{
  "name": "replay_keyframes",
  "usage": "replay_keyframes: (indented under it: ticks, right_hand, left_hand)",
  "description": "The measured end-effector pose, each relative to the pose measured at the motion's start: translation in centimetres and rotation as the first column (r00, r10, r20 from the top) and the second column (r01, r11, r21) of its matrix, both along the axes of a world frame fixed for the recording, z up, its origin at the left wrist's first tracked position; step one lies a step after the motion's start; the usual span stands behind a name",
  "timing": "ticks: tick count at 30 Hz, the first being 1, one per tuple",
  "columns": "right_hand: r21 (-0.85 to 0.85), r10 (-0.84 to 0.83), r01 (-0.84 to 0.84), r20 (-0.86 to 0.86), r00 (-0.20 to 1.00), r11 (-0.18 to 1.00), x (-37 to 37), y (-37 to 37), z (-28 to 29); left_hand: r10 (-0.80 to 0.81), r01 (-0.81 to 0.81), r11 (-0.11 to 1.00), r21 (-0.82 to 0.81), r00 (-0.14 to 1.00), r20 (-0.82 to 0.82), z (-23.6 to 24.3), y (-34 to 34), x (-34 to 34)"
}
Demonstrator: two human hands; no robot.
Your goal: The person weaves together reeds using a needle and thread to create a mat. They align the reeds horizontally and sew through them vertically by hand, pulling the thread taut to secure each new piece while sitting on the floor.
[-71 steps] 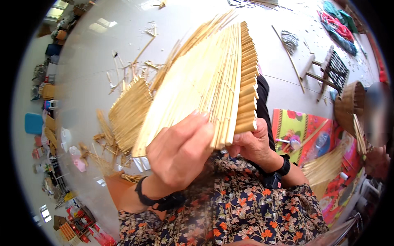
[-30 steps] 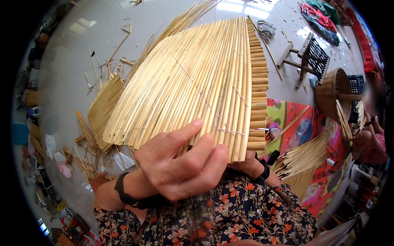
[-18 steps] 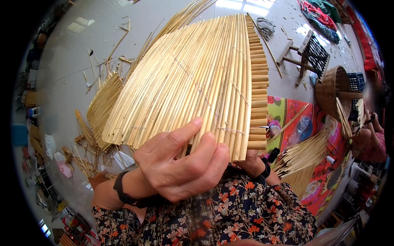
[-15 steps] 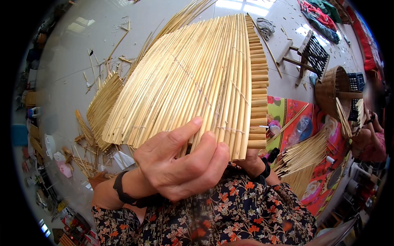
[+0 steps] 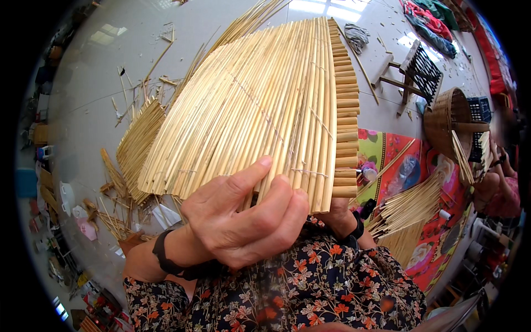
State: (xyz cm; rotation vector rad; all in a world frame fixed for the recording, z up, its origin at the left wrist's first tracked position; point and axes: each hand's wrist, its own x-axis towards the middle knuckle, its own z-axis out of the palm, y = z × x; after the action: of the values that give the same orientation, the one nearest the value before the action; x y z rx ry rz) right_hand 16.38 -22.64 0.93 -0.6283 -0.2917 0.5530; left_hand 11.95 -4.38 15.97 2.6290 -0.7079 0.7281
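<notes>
Straw-coloured reed panel (image 5: 260, 110), stitched into a fan shape, held up close in the head view and fanning up and away from the grip toward the top of the picture. Left hand (image 5: 243, 221) clamped on the panel's narrow lower edge, fingers (image 5: 276, 207) curled over the near face, forefinger stretched up along the reeds, thumb side tucked behind and not visible. Right hand (image 5: 340, 213) mostly buried beneath the panel's lower right corner; only the wrist with a dark band showing, so cannot tell how tightly closed, though seemingly gripping the same corner from behind. Long axis of the reeds running from the grip upward and slightly leftward; row of short cut reed ends (image 5: 345, 110) stacked along the right edge, just above the right hand. Left hand nearer the viewer and plainly the more exposed of the two.

Beyond the grip, farther left and lower: loose reed bundle (image 5: 138, 149) and scraps on the pale floor (image 5: 83, 83). Off to the right: another sheaf of reeds (image 5: 409, 207) on a bright patterned mat (image 5: 387, 155), woven basket (image 5: 448, 119) above it, small wooden stool (image 5: 412, 69) beyond. Another person's hand (image 5: 487, 185) at the far right rim, blurred. Floral sleeve (image 5: 310, 288) filling the space below the grip
</notes>
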Motion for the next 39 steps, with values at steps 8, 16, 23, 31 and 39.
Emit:
replay_keyframes:
  ticks: [8, 16, 23, 31, 39]
  right_hand:
    - [-0.03, -0.046, 0.046, 0.008, 0.999, 0.998, 0.0, 0.5, -0.2]
    - [-0.284, 0.029, -0.047, -0.067, 0.997, 0.958, 1.6, -0.2, 3.8]
    - [-0.21, 0.129, -0.178, -0.227, 0.965, 0.961, 2.1, -0.4, 4.6]
    - [-0.163, 0.105, -0.134, -0.174, 0.979, 0.978, 1.4, -0.2, 4.8]
    - [-0.119, 0.092, -0.117, -0.191, 0.977, 0.986, 1.1, 0.3, 5.4]
  left_hand:
    - [-0.009, 0.009, 1.0, -0.013, 1.0, 0.011, -0.3, -0.1, 0.2]
    - [-0.005, 0.005, 0.999, -0.038, 1.0, -0.002, -0.7, 0.4, 0.3]
    - [0.029, -0.029, 0.997, -0.07, 1.0, -0.005, -0.8, 0.2, 0.3]
    - [-0.005, 0.004, 0.997, -0.077, 1.0, -0.014, -0.9, 0.8, 0.5]
    - [0.0, 0.0, 0.996, -0.09, 1.0, -0.009, -1.0, 0.5, 0.5]
